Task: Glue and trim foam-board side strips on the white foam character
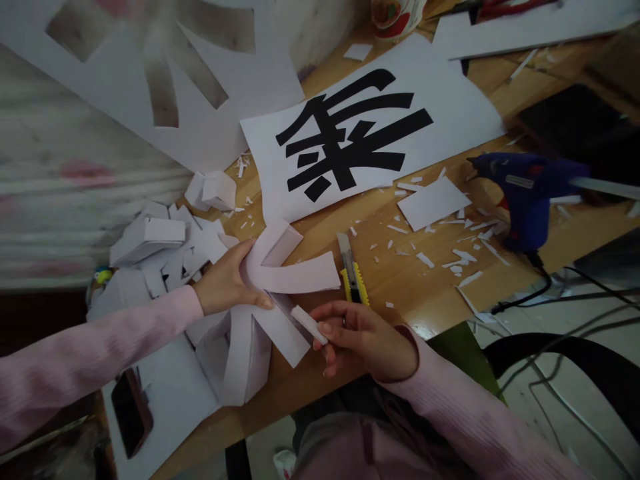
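My left hand (227, 280) is closed on the edge of a white foam-board character shape (280, 273) that lies on the wooden table (415, 293). My right hand (357, 337) pinches a small white foam strip (309, 323) between thumb and fingers, holding it against the shape's lower stroke. A yellow utility knife (353, 270) lies just above my right hand, untouched. A printed sheet with a large black character (350, 130) lies further back on the table.
A blue glue gun (525, 193) stands at the right with its cable running off the table edge. White offcuts are piled at the left (160, 247). A dark phone (131, 413) rests on white board bottom left. A cut-out stencil board (150, 73) is top left.
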### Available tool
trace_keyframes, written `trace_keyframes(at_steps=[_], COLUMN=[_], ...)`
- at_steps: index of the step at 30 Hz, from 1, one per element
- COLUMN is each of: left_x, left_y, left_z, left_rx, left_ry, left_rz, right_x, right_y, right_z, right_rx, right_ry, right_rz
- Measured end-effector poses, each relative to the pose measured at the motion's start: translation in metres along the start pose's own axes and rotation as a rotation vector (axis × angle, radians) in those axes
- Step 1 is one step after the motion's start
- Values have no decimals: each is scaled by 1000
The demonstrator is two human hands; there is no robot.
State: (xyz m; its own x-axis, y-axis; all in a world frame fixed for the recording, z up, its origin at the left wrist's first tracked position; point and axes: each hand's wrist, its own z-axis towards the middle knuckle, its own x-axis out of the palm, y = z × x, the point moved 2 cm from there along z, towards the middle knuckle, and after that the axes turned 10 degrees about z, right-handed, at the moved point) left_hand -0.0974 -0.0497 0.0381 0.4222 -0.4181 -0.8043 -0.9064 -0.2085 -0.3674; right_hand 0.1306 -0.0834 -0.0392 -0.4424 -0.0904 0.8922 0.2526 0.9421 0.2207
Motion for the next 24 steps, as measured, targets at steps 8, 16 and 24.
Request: trace_keyframes(at_steps=[8, 16, 24], left_x=[1, 2, 2], left_y=[3, 9, 7], left_z=[-1, -1, 1], left_rx=[-23, -26, -22], left_ry=[-5, -11, -22], left_rz=[-32, -16, -11], right_x=[14, 4, 14], right_y=[34, 62, 18], right_z=[-27, -57, -24], right_rx=[-66, -457, -597], right_ry=[37, -221, -337], right_rz=[13, -247, -925])
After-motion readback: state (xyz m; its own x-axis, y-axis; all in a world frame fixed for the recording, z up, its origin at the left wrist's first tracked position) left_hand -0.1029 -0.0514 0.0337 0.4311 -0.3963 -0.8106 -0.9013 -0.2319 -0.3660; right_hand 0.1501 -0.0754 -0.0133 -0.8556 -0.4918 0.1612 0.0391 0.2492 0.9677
